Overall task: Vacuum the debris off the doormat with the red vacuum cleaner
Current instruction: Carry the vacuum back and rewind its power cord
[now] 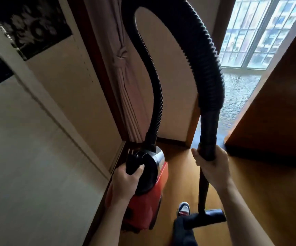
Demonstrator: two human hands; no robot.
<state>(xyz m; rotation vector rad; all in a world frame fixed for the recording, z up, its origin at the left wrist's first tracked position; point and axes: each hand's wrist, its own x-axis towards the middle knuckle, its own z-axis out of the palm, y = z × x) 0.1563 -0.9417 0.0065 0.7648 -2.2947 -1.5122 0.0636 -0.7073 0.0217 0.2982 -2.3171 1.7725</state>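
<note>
The left hand (126, 181) grips the black handle (133, 162) on top of the red vacuum cleaner (143, 205), fingers curled round it. The cleaner is just beside the wall (37, 157). The right hand (213, 167) is closed round the rigid tube (208, 139) below the ribbed hose (205, 59). The nozzle (213, 216) hangs low over the wooden floor (250, 201), near a shoe (184, 208).
</note>
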